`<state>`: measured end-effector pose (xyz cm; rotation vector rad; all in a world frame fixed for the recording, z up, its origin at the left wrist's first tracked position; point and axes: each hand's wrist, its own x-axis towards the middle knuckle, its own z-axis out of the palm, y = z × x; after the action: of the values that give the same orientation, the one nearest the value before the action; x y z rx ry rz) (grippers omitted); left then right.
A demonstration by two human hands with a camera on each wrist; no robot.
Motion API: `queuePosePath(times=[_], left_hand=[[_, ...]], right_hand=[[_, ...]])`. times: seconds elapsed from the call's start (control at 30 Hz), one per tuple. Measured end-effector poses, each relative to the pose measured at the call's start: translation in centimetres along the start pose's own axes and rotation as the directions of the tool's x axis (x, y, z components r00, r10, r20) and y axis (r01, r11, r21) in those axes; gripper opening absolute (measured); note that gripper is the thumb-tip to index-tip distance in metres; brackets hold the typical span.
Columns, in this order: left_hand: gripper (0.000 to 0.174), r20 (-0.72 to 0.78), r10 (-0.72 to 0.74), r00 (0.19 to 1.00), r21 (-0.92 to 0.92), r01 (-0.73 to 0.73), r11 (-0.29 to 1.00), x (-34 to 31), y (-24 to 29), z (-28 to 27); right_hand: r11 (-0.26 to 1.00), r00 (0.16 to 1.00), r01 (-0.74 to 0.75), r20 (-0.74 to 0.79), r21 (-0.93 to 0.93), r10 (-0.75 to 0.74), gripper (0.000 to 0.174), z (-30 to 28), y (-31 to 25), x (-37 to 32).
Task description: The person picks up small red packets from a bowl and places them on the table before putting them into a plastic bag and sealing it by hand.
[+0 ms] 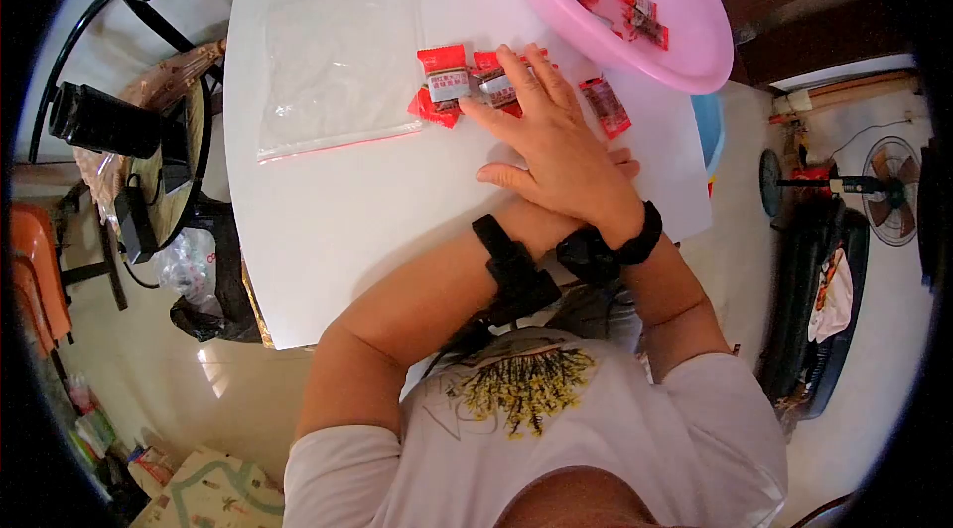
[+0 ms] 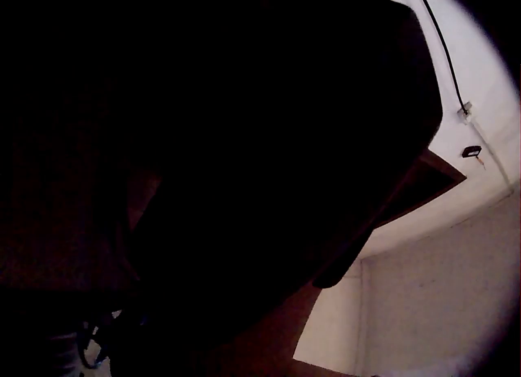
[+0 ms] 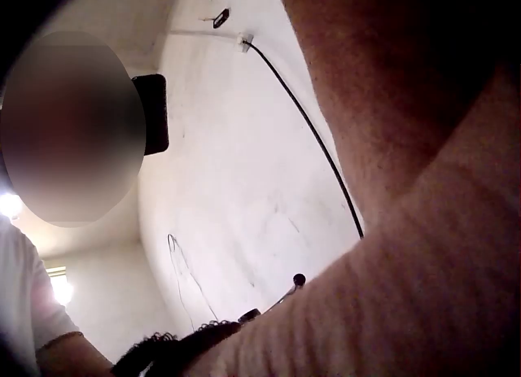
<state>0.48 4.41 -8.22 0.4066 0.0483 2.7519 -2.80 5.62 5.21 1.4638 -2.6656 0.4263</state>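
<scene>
In the head view, my right hand point(image 1: 568, 156) lies palm down with spread, nearly straight fingers, its fingertips over red packets point(image 1: 493, 83). Another red-and-white packet point(image 1: 446, 76) overlaps a red one just left of the index fingertip. A separate dark-red packet point(image 1: 606, 108) lies right of the fingers. My left hand point(image 1: 627, 163) is crossed beneath the right one; only some fingers show at its right side, and what they hold is hidden. Both wrist views show mostly dark shapes, skin and wall, with no packets.
A clear, flat plastic bag point(image 1: 338, 62) lies on the white table point(image 1: 308, 240) at left. The pink basin point(image 1: 710, 47) at upper right holds several red packets. A blue container point(image 1: 707, 131) is partly visible beneath it. A black chair point(image 1: 94, 22) stands left.
</scene>
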Motion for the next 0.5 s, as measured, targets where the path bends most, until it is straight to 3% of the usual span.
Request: queuePosePath(times=[0.1, 0.2, 0.23, 0.27, 0.33, 0.37, 0.43, 0.5], left_hand=[[0.06, -0.043, -0.016, 0.999, 0.256, 0.026, 0.966, -0.1, -0.1, 1.0], [0.058, 0.016, 0.009, 1.0, 0.117, -0.011, 0.993, 0.2, -0.5, 0.5], [0.057, 0.14, 0.027, 0.99, 0.469, -0.09, 0.879, 0.5, -0.8, -0.8], [0.057, 0.261, -0.005, 0.965, 0.742, -0.198, 0.64, 1.2, -0.9, -2.8], [0.056, 0.362, -0.058, 0.93, 0.876, -0.318, 0.364, 1.5, -1.7, -5.1], [0.056, 0.364, -0.035, 0.931, 0.855, -0.319, 0.41, 1.6, -2.2, -6.0], [0.056, 0.26, 0.012, 0.965, 0.707, -0.199, 0.679, 1.5, -1.9, -4.2], [0.057, 0.039, -0.036, 0.999, 0.277, 0.024, 0.961, 0.6, -1.2, -0.7]], right_hand=[[0.999, 0.997, -0.035, -0.062, 0.03, 0.037, 0.058, 0.4, 0.4, -0.5], [0.999, 0.997, -0.031, -0.067, -0.011, 0.03, 0.054, 0.4, 0.7, -0.9], [0.999, 0.998, -0.02, -0.057, -0.029, 0.018, 0.052, 0.3, 0.7, -1.0], [0.999, 0.999, -0.022, -0.037, -0.029, 0.021, 0.051, 0.4, 0.7, -0.9], [0.999, 1.0, -0.028, 0.003, -0.03, 0.028, 0.048, 0.5, 0.5, -0.7], [1.0, 1.0, -0.018, -0.011, -0.008, 0.018, 0.048, 0.6, 0.5, -0.7], [1.0, 0.999, 0.004, -0.04, 0.031, -0.003, 0.049, 0.9, 0.8, -0.9], [0.996, 0.991, -0.063, -0.117, 0.069, 0.071, 0.051, 0.5, 0.9, -1.1]])
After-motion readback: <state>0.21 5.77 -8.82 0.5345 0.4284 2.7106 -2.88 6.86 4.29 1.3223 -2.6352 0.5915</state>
